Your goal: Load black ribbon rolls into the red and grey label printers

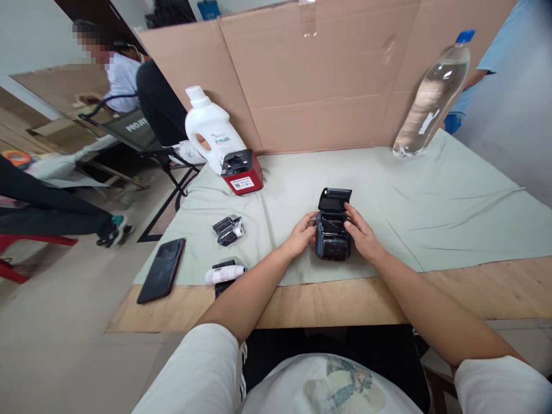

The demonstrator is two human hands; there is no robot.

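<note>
A small black portable printer [333, 244] stands on the green cloth with its lid [335, 200] tipped up at the back. Inside the open bay is a dark, shiny part. My left hand [303, 234] holds the printer's left side, its fingertips partly hidden behind the casing. Against the right side is my right hand [361, 233], thumb at the edge of the bay and a finger reaching up to the lid. To the left lie black items in clear plastic [228, 230] and a white roll [225, 274] on top of something black.
A dark phone [163, 270] lies at the table's left front corner. Behind it stand a red and black device [242, 172] and a white jug [213, 126]. A water bottle [433, 103] leans by the cardboard screen [323, 80]. Other people are beyond the table.
</note>
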